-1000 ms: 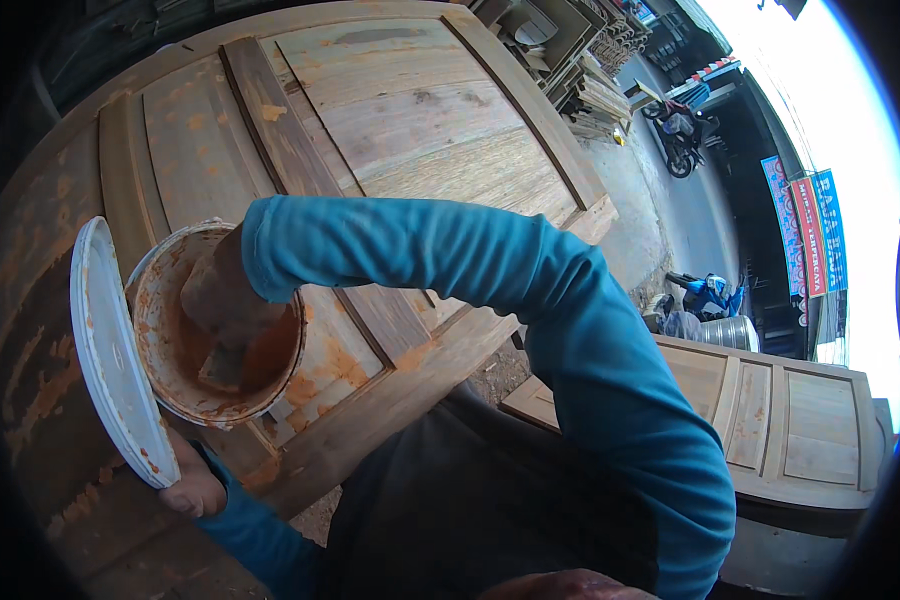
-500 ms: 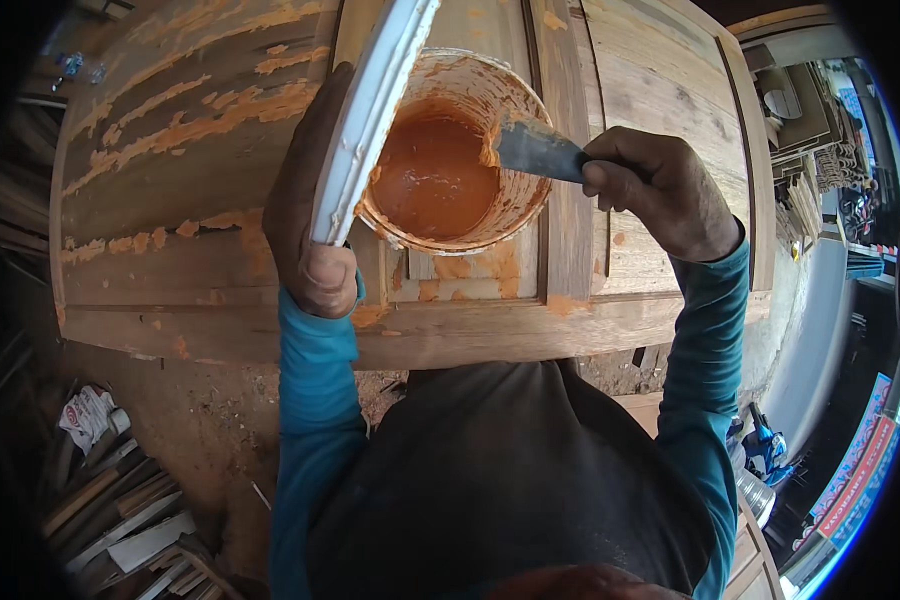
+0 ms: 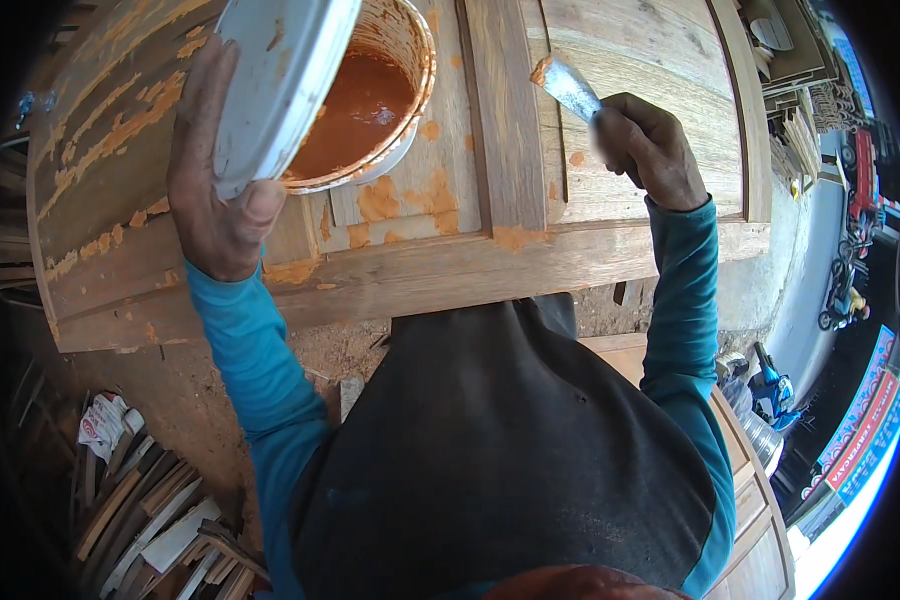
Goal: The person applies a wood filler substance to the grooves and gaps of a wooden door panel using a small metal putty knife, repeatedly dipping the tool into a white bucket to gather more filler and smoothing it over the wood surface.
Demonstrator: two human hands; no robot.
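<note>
My left hand (image 3: 220,195) grips a white plastic lid (image 3: 275,90), tilted on edge beside a white bucket (image 3: 402,150). The lid covers the bucket's left side. Thick orange putty (image 3: 365,112) lies inside, and smears coat the bucket's inner wall. In my right hand (image 3: 652,150) is a putty knife (image 3: 572,92), its handle mostly hidden by my fingers. A little orange putty clings to the blade's tip, which points up and left, away from the bucket. Beneath them lies a panelled wooden door (image 3: 620,245); the bucket stands on it.
Orange putty streaks (image 3: 120,130) run across the door's left panel. Scrap wood (image 3: 160,520) is piled on the ground at lower left, by a white bag (image 3: 102,425). Another wooden panel (image 3: 755,490) lies at lower right. A road with a red vehicle (image 3: 863,175) is farther right.
The putty knife has left the bucket and moved right, over the door's paler panel. The view has shifted, so the bucket and lid appear farther left. My left hand still holds the lid.
</note>
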